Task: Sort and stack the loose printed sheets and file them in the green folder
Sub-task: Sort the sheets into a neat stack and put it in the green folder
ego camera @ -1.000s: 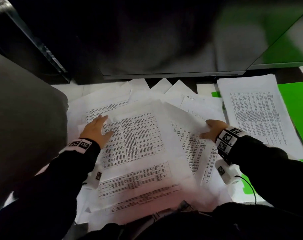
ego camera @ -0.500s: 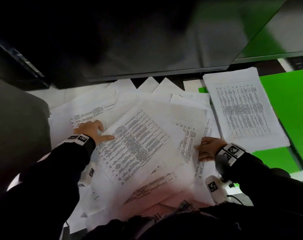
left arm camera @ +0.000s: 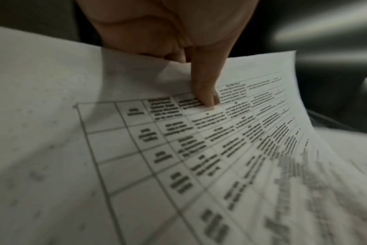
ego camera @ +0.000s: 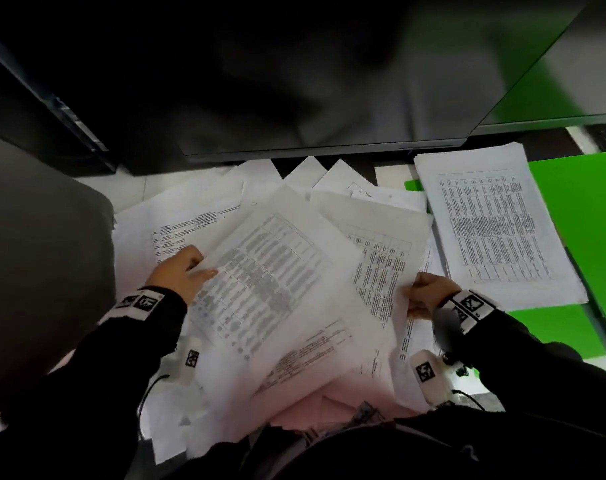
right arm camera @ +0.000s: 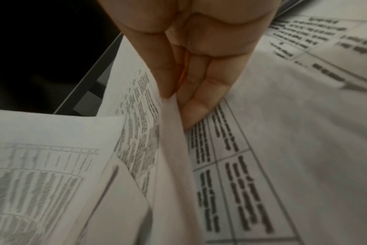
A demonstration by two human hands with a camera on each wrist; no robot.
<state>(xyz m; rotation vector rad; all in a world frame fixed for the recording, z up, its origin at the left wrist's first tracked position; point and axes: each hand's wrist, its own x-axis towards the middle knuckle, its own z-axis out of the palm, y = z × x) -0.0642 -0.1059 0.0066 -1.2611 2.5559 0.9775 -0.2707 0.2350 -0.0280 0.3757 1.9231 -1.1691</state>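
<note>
Both arms reached in from the near edge, dark sleeves, tagged wristbands. Left hand [ego camera: 180,273] lay at the left edge of the top printed sheet [ego camera: 273,271], thumb stretched flat across the table print; in the left wrist view the other fingers were hidden behind the paper, sheet pinched between. Right hand [ego camera: 428,296] gripped the right edges of several loose sheets [ego camera: 381,265], thumb on top, fingers [right arm camera: 201,99] beneath. Sheets fanned in a disordered spread over the worktop [ego camera: 131,188]. Stacked pile [ego camera: 495,223] lay squared on the open green folder [ego camera: 582,216], far right. Dark monitor [ego camera: 294,81] stood beyond.
</note>
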